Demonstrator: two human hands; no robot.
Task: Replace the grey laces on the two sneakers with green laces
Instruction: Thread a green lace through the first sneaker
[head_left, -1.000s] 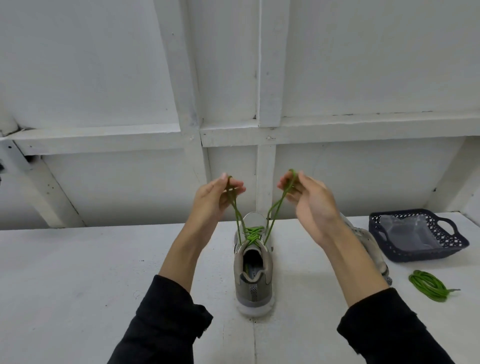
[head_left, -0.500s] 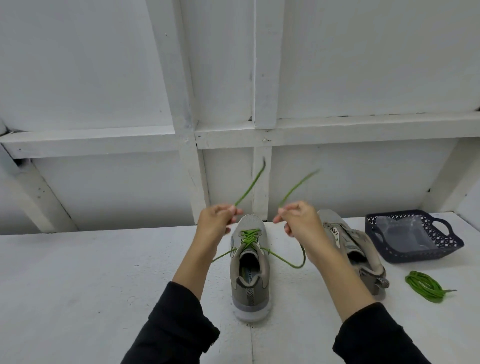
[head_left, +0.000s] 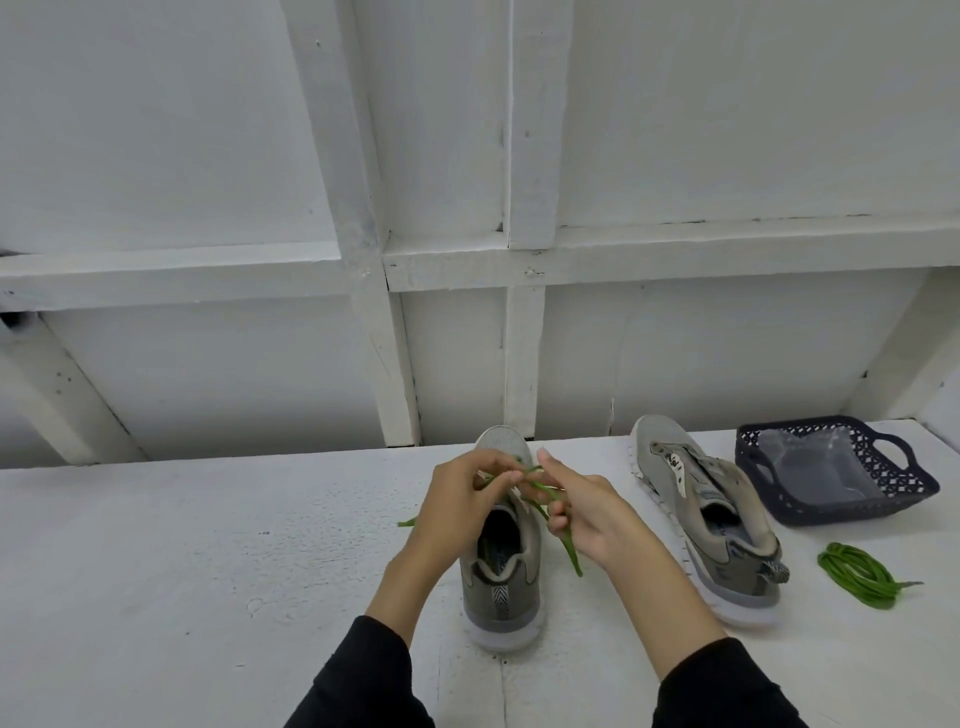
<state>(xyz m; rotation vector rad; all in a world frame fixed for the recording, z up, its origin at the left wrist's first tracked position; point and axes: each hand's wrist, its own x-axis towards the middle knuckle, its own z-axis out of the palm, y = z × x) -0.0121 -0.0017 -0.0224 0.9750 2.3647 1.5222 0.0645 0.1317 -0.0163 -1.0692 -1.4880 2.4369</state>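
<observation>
- At mid worktop (head_left: 208, 545), the near sneaker (head_left: 501, 582) stands heel toward the person; left hand (head_left: 457, 506) and right hand (head_left: 587, 512) both pinch its green lace (head_left: 566, 545) over the tongue.
- Judgement: tying step; keep both ends evenly taut.
- Right of it: unlaced second sneaker (head_left: 701, 514); coiled spare lace (head_left: 857, 574).

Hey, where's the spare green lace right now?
The coiled green lace lies on the table's right side, just right of the unlaced sneaker and in front of the dark basket.
</observation>
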